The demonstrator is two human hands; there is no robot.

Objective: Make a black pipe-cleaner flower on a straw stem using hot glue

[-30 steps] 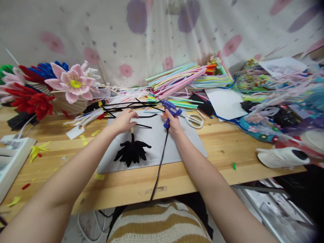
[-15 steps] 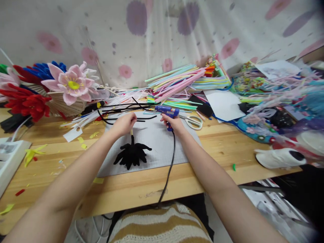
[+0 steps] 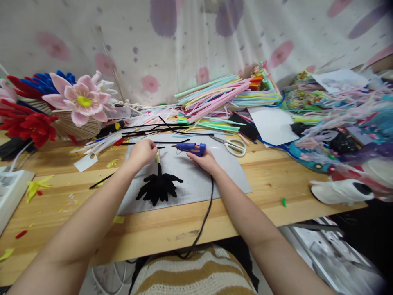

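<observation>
Left hand (image 3: 143, 153) pinches a black strip (image 3: 162, 147) just beyond the black flower (image 3: 159, 186); right hand (image 3: 205, 160) grips a glue gun (image 3: 194, 147).

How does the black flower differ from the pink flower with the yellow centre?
The black flower has black petals; the pink flower has pink ones around a yellow centre. The black flower's centre is hidden; the pink flower faces the camera. The black flower is over the grey mat, the pink flower beside a red flower. Both have several petals.
</observation>
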